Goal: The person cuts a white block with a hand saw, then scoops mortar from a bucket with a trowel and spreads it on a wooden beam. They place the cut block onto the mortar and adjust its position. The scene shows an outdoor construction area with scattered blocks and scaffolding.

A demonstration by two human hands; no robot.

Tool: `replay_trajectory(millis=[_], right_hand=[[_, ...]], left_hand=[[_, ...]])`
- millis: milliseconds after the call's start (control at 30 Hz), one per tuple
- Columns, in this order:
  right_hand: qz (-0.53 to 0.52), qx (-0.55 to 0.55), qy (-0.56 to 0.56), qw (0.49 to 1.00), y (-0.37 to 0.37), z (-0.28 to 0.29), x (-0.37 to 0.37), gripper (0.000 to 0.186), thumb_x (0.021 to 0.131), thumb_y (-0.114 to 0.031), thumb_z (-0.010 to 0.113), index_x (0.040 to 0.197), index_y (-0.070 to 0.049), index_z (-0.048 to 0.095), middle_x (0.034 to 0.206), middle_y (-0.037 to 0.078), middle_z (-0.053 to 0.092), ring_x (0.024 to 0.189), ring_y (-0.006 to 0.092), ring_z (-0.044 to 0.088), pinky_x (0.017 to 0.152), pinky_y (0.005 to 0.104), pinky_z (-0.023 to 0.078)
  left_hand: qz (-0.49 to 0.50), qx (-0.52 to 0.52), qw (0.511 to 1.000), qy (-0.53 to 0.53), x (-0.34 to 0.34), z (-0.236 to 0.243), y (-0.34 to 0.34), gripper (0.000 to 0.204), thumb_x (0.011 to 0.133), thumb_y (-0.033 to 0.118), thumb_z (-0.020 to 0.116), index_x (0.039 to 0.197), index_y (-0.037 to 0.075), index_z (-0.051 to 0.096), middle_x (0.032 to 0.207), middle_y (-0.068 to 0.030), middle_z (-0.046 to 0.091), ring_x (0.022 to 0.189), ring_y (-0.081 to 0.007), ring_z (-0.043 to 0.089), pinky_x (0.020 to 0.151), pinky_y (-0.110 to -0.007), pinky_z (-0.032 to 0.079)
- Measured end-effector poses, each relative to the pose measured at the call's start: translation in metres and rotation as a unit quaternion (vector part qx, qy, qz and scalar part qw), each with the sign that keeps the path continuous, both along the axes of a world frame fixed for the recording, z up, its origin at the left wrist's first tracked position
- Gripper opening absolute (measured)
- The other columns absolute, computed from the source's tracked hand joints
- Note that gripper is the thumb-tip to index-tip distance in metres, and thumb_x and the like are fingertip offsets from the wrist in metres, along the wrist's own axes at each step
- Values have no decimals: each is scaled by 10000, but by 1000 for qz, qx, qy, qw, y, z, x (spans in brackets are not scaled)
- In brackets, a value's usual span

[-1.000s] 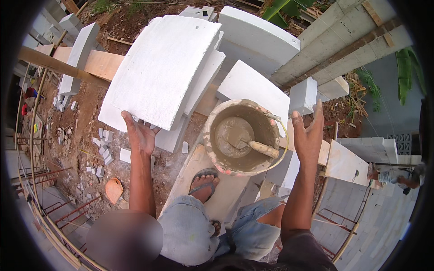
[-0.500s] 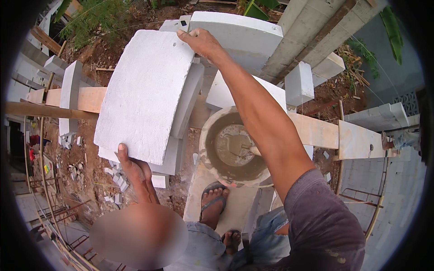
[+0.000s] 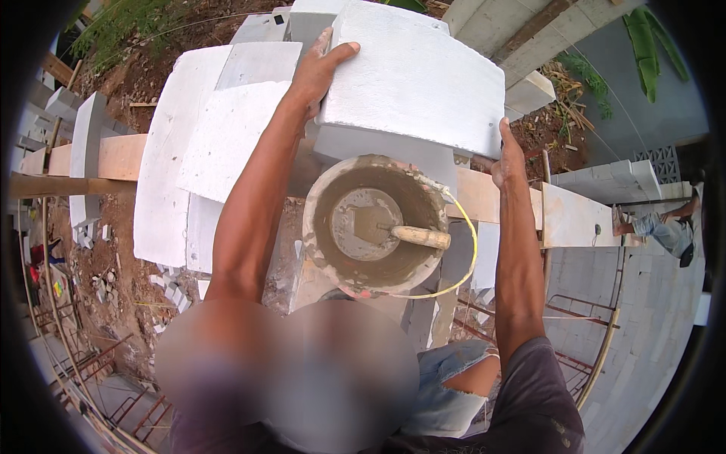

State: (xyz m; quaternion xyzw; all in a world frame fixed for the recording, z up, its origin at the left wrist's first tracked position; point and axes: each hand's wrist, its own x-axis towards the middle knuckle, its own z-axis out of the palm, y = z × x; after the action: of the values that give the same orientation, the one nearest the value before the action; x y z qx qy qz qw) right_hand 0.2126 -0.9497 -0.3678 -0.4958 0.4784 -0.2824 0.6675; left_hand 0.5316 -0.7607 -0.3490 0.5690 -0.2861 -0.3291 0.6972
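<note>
A white aerated concrete block [image 3: 416, 79] is held level between my two hands, with its broad face toward me. My left hand [image 3: 321, 72] grips its left end, thumb laid over the top face. At the lower right corner, my right hand [image 3: 510, 155] clasps the other end; its fingers are partly hidden. Below the block another pale block [image 3: 386, 147] shows; I cannot tell whether the two touch. Just nearer stands a round mortar bucket [image 3: 318, 250] with a yellow cord handle. Inside it lies a trowel [image 3: 422, 237] with a wooden grip, its blade in grey mortar.
Several white blocks [image 3: 219, 144] lie stacked to the left. A wooden plank [image 3: 578, 216] runs out to the right, where another person's leg [image 3: 669, 227] shows. A bamboo pole [image 3: 76, 186] crosses at left. Concrete posts [image 3: 522, 41] stand at the far right.
The block has moved from the stack at left to the right, past the bucket's far side, and turned. My left hand has gone up to its left end, my right hand rightward.
</note>
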Motion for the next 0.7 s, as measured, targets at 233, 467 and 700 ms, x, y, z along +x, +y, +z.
replay_trajectory(millis=[233, 467, 700], right_hand=[[-13, 61, 86, 994, 12, -81, -56, 876, 958, -629, 599, 1562, -41, 363, 1572, 185, 397, 1435, 418, 381, 1120, 635, 376], [191, -15, 325, 926, 1, -44, -58, 947, 914, -628, 654, 1560, 4, 371, 1556, 263, 422, 1462, 400, 386, 1137, 559, 372], [340, -351, 261, 832, 70, 27, 104, 846, 911, -513, 672, 1546, -30, 393, 1458, 286, 521, 1359, 404, 522, 1132, 469, 419]], left_hand=[[-140, 197, 967, 81, 13, -100, -69, 1037, 897, 568, 644, 1626, 12, 160, 1584, -275, 342, 1437, -377, 406, 1153, -443, 376], [62, 264, 952, -145, -21, -86, -45, 1048, 919, 654, 599, 1616, -8, 182, 1661, -294, 168, 1563, -397, 145, 1251, -532, 163], [372, 163, 812, -419, -46, -14, 156, 826, 963, 578, 604, 1520, 5, 393, 1599, -275, 226, 1495, -428, 277, 1199, -569, 297]])
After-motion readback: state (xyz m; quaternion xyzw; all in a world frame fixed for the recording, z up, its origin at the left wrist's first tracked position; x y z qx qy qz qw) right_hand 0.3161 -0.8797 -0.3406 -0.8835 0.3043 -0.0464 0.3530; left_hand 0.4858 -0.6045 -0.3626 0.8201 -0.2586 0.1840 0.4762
